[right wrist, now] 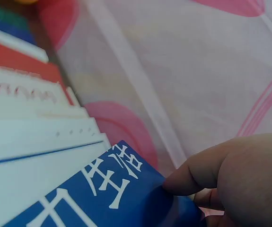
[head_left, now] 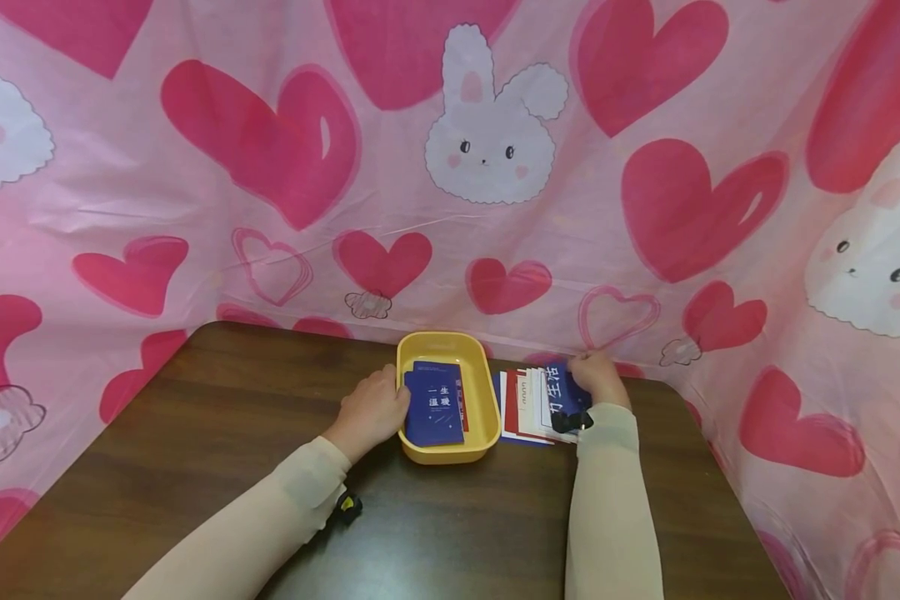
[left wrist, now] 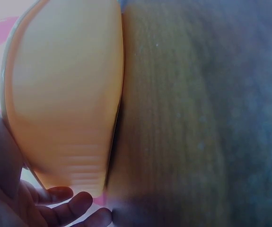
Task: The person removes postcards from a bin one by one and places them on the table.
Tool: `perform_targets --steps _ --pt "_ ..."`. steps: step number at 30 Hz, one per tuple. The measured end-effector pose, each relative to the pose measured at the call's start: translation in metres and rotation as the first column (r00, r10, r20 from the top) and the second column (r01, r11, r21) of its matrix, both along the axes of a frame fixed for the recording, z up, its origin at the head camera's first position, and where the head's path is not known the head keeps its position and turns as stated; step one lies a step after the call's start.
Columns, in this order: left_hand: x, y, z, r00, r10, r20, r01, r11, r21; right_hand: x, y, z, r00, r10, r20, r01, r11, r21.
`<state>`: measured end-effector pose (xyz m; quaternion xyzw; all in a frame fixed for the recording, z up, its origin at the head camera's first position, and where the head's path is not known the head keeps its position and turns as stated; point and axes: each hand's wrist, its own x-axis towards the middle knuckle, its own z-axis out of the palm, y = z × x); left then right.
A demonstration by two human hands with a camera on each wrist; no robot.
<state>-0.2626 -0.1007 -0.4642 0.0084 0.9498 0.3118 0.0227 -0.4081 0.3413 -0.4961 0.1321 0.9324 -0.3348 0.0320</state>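
Observation:
My left hand (head_left: 373, 410) grips the left rim of a yellow plastic tub (head_left: 450, 455), and in the left wrist view its fingers (left wrist: 79, 202) curl by the tub's end. Inside the tub lie dark blue cards (head_left: 433, 423) with white characters, and a red card (head_left: 462, 403) shows at their right edge. To the right of the tub, my right hand (head_left: 602, 379) pinches the corner of a blue card (right wrist: 145, 191) with large white characters. That card tops a fanned row of white, cream, red and blue cards (right wrist: 36, 132). The right wristband hides part of the row.
A dark brown wooden table (head_left: 450, 533) carries everything. Close behind the tub and cards hangs a pink curtain (head_left: 420, 200) with hearts and rabbits, which also closes in both sides. Dark straps with small devices sit at both wrists.

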Motion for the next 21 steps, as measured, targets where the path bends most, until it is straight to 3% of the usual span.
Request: perform_targets --steps 7,11,21 --pt "-0.0003 -0.0013 -0.0012 1.000 -0.002 0.011 0.002 1.000 0.010 0.0099 -0.0105 0.0014 0.999 0.039 0.006 -0.040 0.990 0.137" --pt "-0.0015 -0.0016 -0.0026 1.000 -0.002 0.005 0.002 1.000 0.006 0.0073 -0.0090 -0.0032 0.997 0.060 0.043 -0.066 0.986 0.152" --pt "-0.0044 -0.0011 -0.0040 1.000 0.000 0.009 0.000 1.000 -0.003 0.0026 -0.0074 -0.0059 0.996 0.022 0.086 -0.033 0.991 0.131"
